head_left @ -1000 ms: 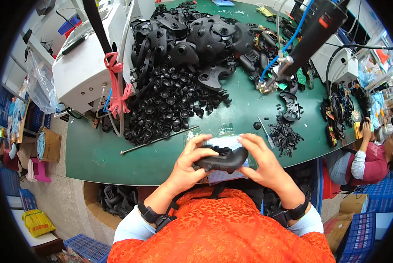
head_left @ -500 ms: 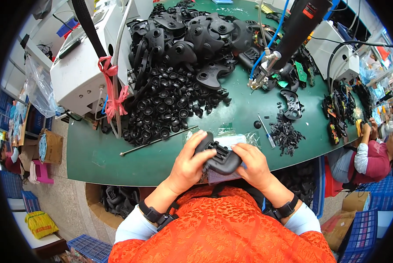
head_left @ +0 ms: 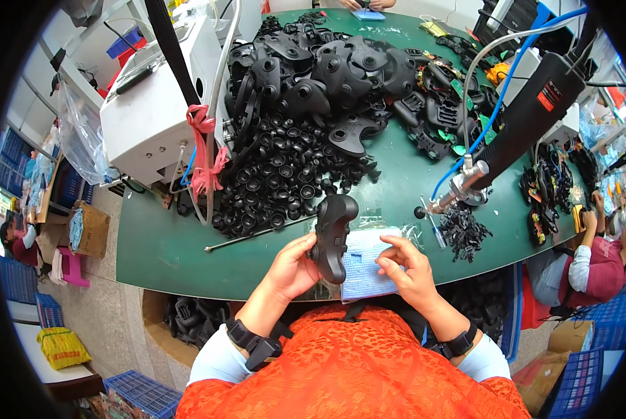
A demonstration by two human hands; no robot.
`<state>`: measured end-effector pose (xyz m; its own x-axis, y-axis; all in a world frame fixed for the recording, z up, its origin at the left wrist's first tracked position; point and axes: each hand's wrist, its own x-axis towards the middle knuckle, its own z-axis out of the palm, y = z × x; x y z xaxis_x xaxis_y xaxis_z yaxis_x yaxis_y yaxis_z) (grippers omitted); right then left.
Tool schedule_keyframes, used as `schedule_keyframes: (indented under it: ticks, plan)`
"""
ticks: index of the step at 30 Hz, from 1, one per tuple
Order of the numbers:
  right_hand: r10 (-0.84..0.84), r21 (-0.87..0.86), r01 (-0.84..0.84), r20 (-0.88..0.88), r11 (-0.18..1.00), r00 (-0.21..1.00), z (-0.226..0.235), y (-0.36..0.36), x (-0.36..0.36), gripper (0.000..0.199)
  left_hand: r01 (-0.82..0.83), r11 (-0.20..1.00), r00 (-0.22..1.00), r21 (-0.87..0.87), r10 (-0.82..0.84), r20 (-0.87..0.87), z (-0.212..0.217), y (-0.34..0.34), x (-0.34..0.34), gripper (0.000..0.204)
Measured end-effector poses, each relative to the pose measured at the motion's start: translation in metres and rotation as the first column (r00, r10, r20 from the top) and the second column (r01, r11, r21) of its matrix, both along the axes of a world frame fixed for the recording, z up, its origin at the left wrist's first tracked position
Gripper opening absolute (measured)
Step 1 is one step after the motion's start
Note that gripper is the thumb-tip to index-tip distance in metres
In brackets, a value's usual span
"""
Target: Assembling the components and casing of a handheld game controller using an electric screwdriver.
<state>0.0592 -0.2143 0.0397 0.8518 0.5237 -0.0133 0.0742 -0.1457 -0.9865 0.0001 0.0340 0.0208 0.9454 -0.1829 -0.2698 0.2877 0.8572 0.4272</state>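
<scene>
My left hand (head_left: 290, 271) grips a black game controller (head_left: 335, 241) by its side, tilted up on edge above the table's near edge. To the right of the controller, my right hand (head_left: 412, 274) is open, thumb and fingers apart and slightly bent, touching nothing that I can see. Between and below the hands lies a blue-and-white checked cloth (head_left: 369, 271). Beyond the controller spreads a heap of small black cup-shaped caps (head_left: 278, 171). A pile of tiny black parts (head_left: 464, 230) sits off to the right.
Black controller shells (head_left: 341, 70) are heaped at the back of the green table (head_left: 166, 258). A black powered driver (head_left: 536, 115) with a metal tip hangs at the right. At left stands a white machine (head_left: 152, 119). A thin rod (head_left: 257, 232) lies before the caps. Another person (head_left: 609, 262) sits at right.
My right hand has let go of the controller and moved right. The left hand has turned it on edge, uncovering the cloth. The hanging driver has swung right and nearer.
</scene>
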Motion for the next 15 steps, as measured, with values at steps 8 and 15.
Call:
schedule_keyframes:
  ticks: [8, 15]
  plan:
    - [0.067, -0.088, -0.049, 0.211, 0.995, 0.975, 0.02, 0.024, -0.004, 0.028, 0.026, 0.99, 0.999, -0.137, -0.02, 0.045, -0.025, -0.008, -0.009, 0.042]
    - [0.21, -0.395, 0.106, 0.675, 0.912, 0.707, 0.02, 0.051, -0.015, 0.042, -0.136, 0.99, 0.987, -0.042, 0.139, 0.084, -0.019, -0.025, -0.011, 0.037]
